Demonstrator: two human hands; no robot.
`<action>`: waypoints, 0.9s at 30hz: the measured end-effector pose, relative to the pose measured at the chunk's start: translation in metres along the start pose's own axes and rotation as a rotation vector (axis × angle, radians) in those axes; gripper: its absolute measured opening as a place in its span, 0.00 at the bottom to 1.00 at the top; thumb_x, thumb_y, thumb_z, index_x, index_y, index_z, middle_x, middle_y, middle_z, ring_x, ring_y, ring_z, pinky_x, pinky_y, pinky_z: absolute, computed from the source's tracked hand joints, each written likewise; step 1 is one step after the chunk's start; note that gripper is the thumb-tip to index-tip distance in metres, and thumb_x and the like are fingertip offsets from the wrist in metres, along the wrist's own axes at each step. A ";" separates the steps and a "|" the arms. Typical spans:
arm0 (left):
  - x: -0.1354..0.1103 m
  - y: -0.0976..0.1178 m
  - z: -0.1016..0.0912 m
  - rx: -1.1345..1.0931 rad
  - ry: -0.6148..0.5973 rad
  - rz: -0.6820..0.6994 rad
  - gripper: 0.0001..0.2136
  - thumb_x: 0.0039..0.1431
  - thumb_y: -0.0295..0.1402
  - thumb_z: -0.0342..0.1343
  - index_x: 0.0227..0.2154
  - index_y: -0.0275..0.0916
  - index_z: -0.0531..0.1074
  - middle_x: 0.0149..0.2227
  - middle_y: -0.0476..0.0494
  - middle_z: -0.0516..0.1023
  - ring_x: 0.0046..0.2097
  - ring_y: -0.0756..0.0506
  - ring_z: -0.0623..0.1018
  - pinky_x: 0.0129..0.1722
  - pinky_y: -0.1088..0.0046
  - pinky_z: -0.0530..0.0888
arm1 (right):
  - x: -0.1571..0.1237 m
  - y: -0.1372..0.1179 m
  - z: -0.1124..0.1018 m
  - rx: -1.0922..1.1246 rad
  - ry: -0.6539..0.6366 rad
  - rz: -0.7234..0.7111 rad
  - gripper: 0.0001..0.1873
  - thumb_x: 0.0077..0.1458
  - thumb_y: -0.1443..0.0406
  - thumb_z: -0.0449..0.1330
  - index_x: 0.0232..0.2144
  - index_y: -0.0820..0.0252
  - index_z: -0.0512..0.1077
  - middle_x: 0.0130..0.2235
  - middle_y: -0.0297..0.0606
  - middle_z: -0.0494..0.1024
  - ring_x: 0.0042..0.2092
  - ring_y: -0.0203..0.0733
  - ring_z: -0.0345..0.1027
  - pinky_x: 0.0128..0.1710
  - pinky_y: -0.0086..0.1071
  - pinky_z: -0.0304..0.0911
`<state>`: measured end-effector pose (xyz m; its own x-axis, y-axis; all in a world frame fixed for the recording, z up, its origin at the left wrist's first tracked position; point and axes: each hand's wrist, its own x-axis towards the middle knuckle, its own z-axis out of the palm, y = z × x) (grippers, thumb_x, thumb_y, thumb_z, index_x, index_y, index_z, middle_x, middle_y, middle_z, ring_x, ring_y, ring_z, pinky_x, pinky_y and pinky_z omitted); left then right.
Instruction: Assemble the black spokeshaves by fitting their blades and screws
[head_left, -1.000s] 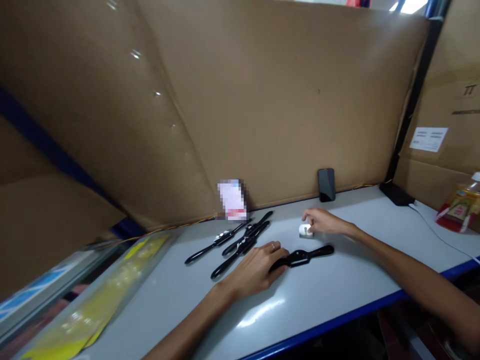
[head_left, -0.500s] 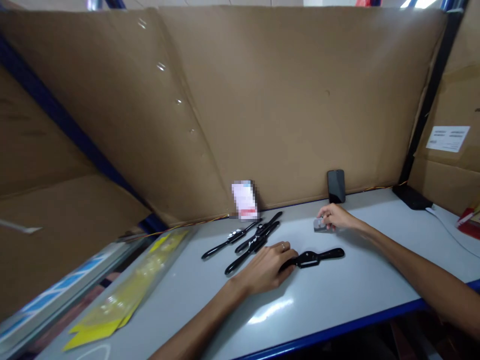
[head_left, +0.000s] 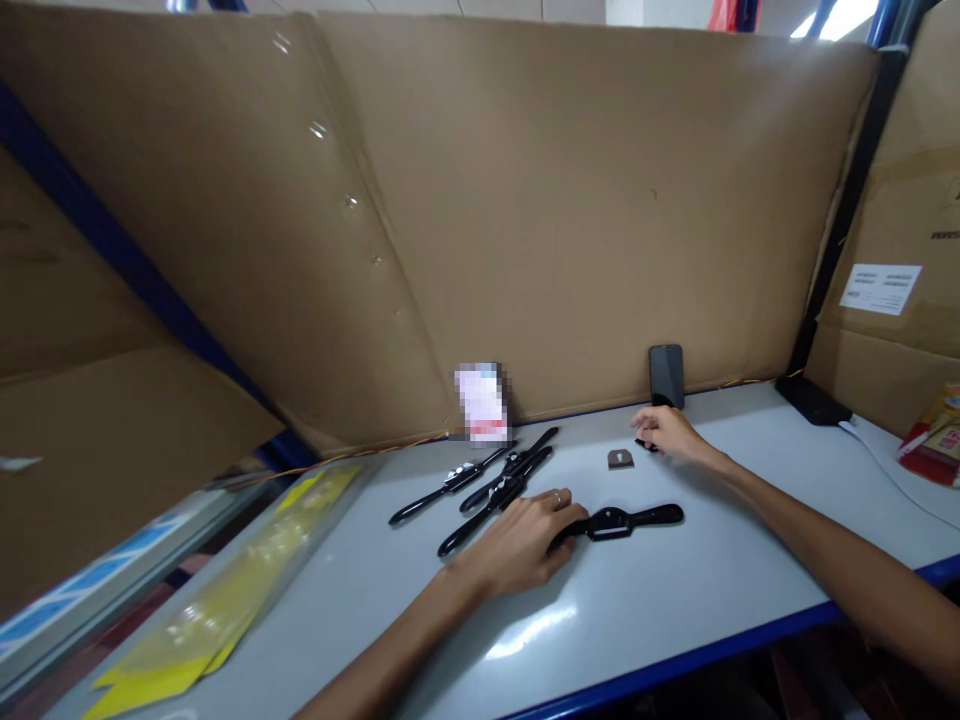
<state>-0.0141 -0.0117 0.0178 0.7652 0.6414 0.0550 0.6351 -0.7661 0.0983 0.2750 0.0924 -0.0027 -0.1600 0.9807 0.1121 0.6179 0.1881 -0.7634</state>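
Observation:
My left hand [head_left: 536, 535] is closed round one handle of a black spokeshave [head_left: 611, 522], whose body and other handle stick out to the right over the table. Behind that spokeshave a small metal blade [head_left: 620, 459] with a slot lies flat. Just right of the blade, my right hand [head_left: 667, 432] pinches a small black part [head_left: 646, 445], mostly hidden by the fingers. Left of my left hand, several more spokeshaves [head_left: 451, 482] lie close together, some overlapping, with bright metal fittings at their middles.
A phone [head_left: 667, 375] and a pixelated upright item [head_left: 482, 402] lean on the cardboard wall [head_left: 570, 220]. Yellow-backed clear packaging [head_left: 225, 590] lies on the left. A black device [head_left: 816, 399] with a white cable sits at the right, near a red packet [head_left: 934, 440].
My right hand has let go of the grey blade, which now rests on the table, and pinches a small black part instead. My left hand still grips the spokeshave.

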 end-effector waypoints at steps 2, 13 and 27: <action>0.000 0.000 0.000 -0.004 0.003 0.006 0.18 0.59 0.25 0.52 0.51 0.41 0.73 0.44 0.41 0.76 0.43 0.41 0.79 0.41 0.65 0.73 | -0.004 -0.003 0.000 -0.151 -0.028 -0.100 0.13 0.54 0.71 0.62 0.43 0.64 0.77 0.41 0.44 0.81 0.39 0.42 0.74 0.36 0.30 0.66; 0.002 0.000 0.000 0.026 0.036 0.044 0.14 0.61 0.26 0.51 0.48 0.40 0.74 0.42 0.41 0.76 0.40 0.42 0.78 0.36 0.67 0.71 | -0.026 -0.025 0.011 -0.444 -0.198 -0.196 0.12 0.52 0.64 0.68 0.40 0.61 0.75 0.46 0.45 0.76 0.46 0.48 0.70 0.42 0.33 0.60; 0.000 0.001 0.001 0.023 0.048 0.067 0.15 0.64 0.28 0.47 0.47 0.40 0.76 0.39 0.41 0.75 0.38 0.44 0.75 0.33 0.68 0.69 | -0.037 -0.053 0.006 0.233 -0.417 -0.063 0.09 0.49 0.62 0.64 0.29 0.60 0.69 0.25 0.33 0.76 0.25 0.37 0.70 0.23 0.28 0.62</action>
<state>-0.0133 -0.0119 0.0173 0.8005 0.5895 0.1081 0.5853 -0.8077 0.0705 0.2437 0.0454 0.0300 -0.5159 0.8541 -0.0656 0.4160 0.1828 -0.8908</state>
